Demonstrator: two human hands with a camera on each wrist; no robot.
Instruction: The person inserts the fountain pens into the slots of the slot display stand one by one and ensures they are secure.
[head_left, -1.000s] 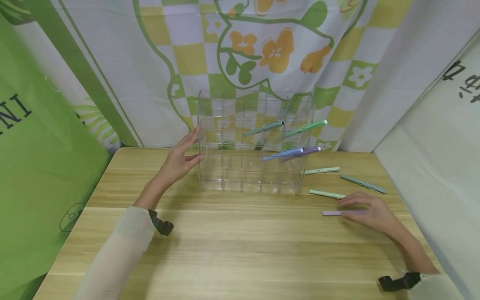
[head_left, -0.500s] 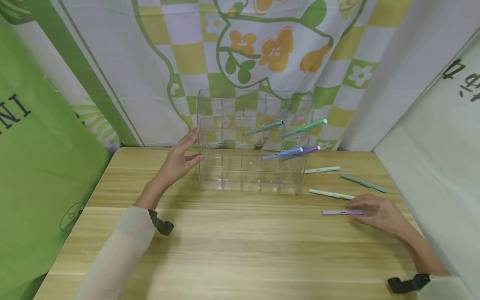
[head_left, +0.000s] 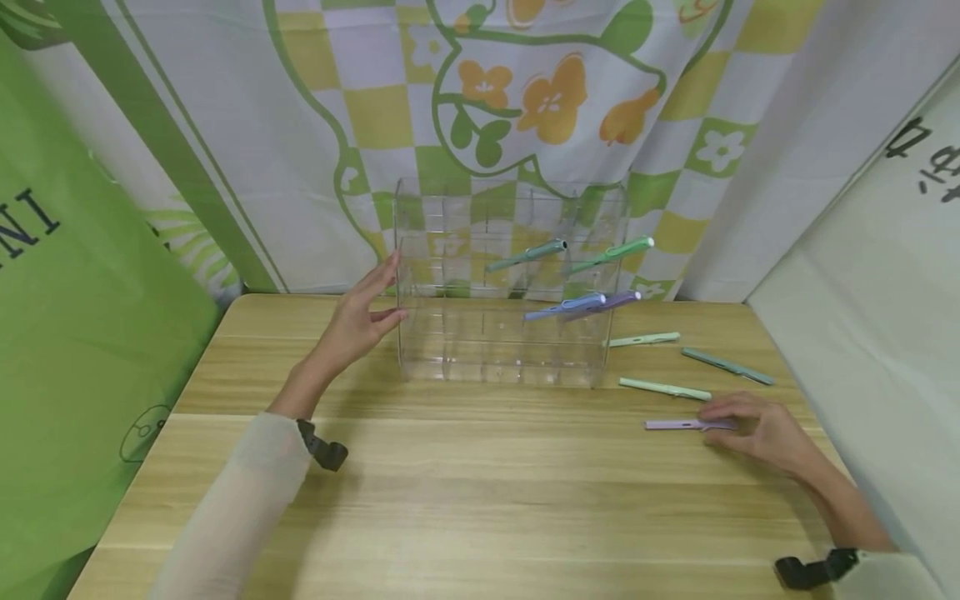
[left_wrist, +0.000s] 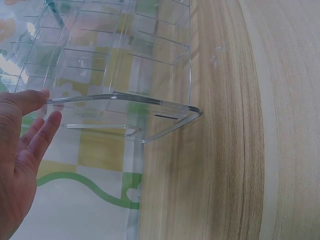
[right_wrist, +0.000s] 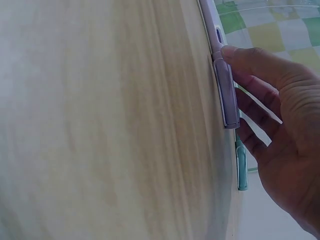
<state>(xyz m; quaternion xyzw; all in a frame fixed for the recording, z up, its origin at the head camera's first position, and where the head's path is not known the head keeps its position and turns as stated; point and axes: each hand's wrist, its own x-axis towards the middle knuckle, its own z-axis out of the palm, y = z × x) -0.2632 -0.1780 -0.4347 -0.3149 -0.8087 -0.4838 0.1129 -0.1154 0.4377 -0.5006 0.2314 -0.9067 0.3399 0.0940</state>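
Note:
A clear acrylic pen rack [head_left: 501,333] with several compartments stands upright at the back of the table. My left hand [head_left: 356,321] holds its left side panel, thumb at the front edge [left_wrist: 75,99] and the other fingers beyond it. On the right, a light purple pen [head_left: 671,425] lies on the wood. My right hand [head_left: 765,429] pinches that pen between thumb and fingertips near its clip end, and the right wrist view shows the thumb against its barrel [right_wrist: 227,95]. Slanting out of the rack are a teal pen [head_left: 528,255], a green pen [head_left: 615,254], a blue pen [head_left: 566,307] and a dark purple pen [head_left: 622,300].
Loose on the table beside the rack lie a pale green pen [head_left: 645,341], a dark teal pen [head_left: 727,367] and another light green pen [head_left: 663,388]. A patterned curtain [head_left: 390,117] hangs right behind the rack. Cloth panels, one green [head_left: 90,333], flank the table [head_left: 465,500].
My right hand has shifted slightly right along the light purple pen toward its clip end, uncovering more of the light green pen. The left hand and the rack have stayed put.

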